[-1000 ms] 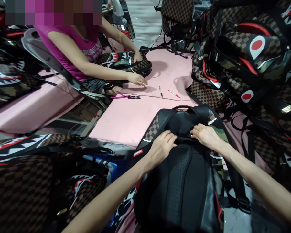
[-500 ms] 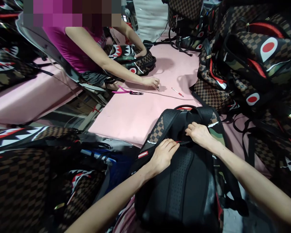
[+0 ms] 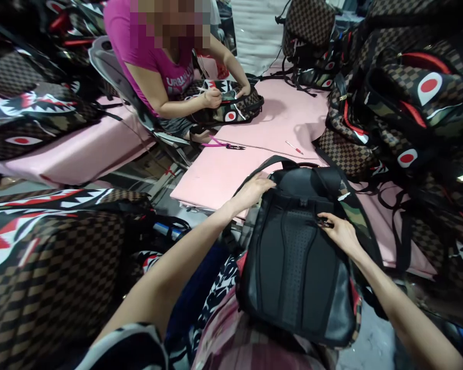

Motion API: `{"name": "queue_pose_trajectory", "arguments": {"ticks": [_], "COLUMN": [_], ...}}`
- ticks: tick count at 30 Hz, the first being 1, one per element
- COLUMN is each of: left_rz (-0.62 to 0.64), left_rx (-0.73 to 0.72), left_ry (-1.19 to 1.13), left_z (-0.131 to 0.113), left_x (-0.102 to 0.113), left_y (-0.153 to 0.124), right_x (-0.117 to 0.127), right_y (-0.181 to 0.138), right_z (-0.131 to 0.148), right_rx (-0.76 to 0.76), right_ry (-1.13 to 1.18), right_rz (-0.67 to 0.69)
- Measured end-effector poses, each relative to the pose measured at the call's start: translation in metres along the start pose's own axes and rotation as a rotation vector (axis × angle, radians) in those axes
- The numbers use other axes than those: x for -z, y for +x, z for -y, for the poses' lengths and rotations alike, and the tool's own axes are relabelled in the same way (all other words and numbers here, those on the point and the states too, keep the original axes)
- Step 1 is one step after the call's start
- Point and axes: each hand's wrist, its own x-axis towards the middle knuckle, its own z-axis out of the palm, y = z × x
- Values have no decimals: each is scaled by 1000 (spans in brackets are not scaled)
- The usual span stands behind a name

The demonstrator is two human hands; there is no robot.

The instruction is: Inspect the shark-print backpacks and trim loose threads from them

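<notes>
A black backpack (image 3: 293, 257) with a padded back panel leans between my lap and the pink table, its back facing me. My left hand (image 3: 254, 190) lies at the pack's upper left edge beside a shoulder strap (image 3: 268, 163), its fingers stretched out. Over the upper right of the back panel, my right hand (image 3: 338, 232) is closed, with a small dark thing (image 3: 324, 222) at its fingertips that I cannot make out. The other shoulder strap (image 3: 332, 182) lies along the pack's top right, near a camouflage-patterned side.
Across the pink table (image 3: 204, 180), a co-worker in a magenta shirt (image 3: 148, 67) handles a checkered bag (image 3: 250, 110). Pink-handled snips (image 3: 231, 146) and a red-and-white pen (image 3: 294, 148) lie on the table. Checkered backpacks are piled at right (image 3: 393, 103) and at left (image 3: 61, 257).
The backpack's straps have swung outward, baring its back panel. My left hand has moved up to the top left edge; my right hand has come down over the panel. The co-worker's hand has moved onto their bag.
</notes>
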Motion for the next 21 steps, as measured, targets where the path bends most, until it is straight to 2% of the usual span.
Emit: {"name": "queue_pose_trajectory", "arguments": {"ticks": [3, 6, 8, 10, 12, 13, 14, 15, 18, 21], "left_rz": [-58, -84, -101, -133, -157, -161, -161, -159, -115, -34], "left_rx": [294, 505, 551, 598, 632, 640, 641, 635, 538, 417], "left_ry": [-447, -686, -704, -709, -693, -678, -662, -650, -558, -399], "left_z": [-2, 3, 6, 6, 3, 0, -3, -6, -20, -30], "left_x": [-5, -9, -13, -19, -26, -30, -33, -36, -43, -45], "left_y": [-20, -51, -77, -102, -122, -129, -133, -135, -133, -133], "right_x": [-1, -1, -2, -2, 0, 2, 4, 5, 8, 7], "right_y": [4, -9, -34, -63, -90, -99, -107, -111, -118, -125], "right_z": [-11, -2, 14, 32, 46, 51, 54, 55, 52, 47], "right_rx": [-15, 131, 281, 352, 306, 259, 205, 141, -37, -123], "right_ry": [160, 84, -14, 7, 146, 223, 288, 330, 389, 448], "right_rz": [-71, -19, 86, 268, 494, 569, 582, 521, 214, 142]}}
